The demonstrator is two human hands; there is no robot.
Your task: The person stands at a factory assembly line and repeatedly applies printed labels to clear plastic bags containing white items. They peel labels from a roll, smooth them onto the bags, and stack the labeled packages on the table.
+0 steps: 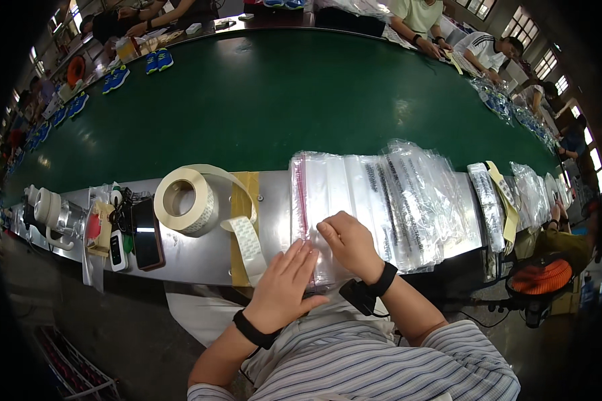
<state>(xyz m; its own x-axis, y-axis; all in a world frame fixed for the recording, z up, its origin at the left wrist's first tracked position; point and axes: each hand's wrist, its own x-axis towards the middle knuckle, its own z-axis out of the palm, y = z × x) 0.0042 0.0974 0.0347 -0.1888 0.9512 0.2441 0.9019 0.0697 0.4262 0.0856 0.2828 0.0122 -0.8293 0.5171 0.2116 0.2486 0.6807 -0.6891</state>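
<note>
Clear plastic zip bags (pixel 324 180) lie fanned out in an overlapping row on the metal ledge before me, a red zip strip along the left edge. My left hand (pixel 281 287) rests flat on the lower left corner of the bags, its fingers stretched over the red strip. Just right of it, my right hand (pixel 349 246) lies on the bags with curled fingers; whatever they grip is hidden beneath. A roll of white label stickers (pixel 207 214) stands left of the bags, and its loose strip (pixel 249 250) curls down close to my left hand.
A green conveyor belt (pixel 267 100) runs beyond the ledge, with blue shoes (pixel 159 61) at its far left. Left on the ledge are a phone (pixel 147 234), cables and a clear jug (pixel 63 217). An orange fan (pixel 542 275) stands at right. Other people work across the belt.
</note>
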